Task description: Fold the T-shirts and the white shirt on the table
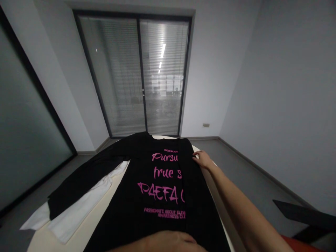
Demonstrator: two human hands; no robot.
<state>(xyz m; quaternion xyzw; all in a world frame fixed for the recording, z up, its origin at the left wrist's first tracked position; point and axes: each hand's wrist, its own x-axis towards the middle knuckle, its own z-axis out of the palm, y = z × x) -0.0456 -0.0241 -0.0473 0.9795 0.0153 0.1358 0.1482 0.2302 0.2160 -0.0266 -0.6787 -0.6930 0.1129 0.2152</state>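
A black long-sleeved shirt (pixel 162 185) with pink lettering lies spread on a pale, round-edged table (pixel 103 206). Its right side is folded inward as a long strip (pixel 195 182) that covers the ends of the printed lines. The sleeve (pixel 91 175) on the left reaches out across white cloth (pixel 78 217), part of which sticks out beyond the cuff. At the folded strip's upper right edge, my right hand (pixel 203 160) touches the fabric with its fingers apart. Flat on the lower front of the shirt rests my left hand (pixel 168 241), partly cut off by the bottom of the view.
Past the table stands a dark-framed glass partition (pixel 141 77) with blinds. Grey floor (pixel 236 157) runs along the right wall. A dark flat object (pixel 301 213) juts in at the lower right, above something red-orange (pixel 296 243). A frosted glass panel (pixel 23 122) is on the left.
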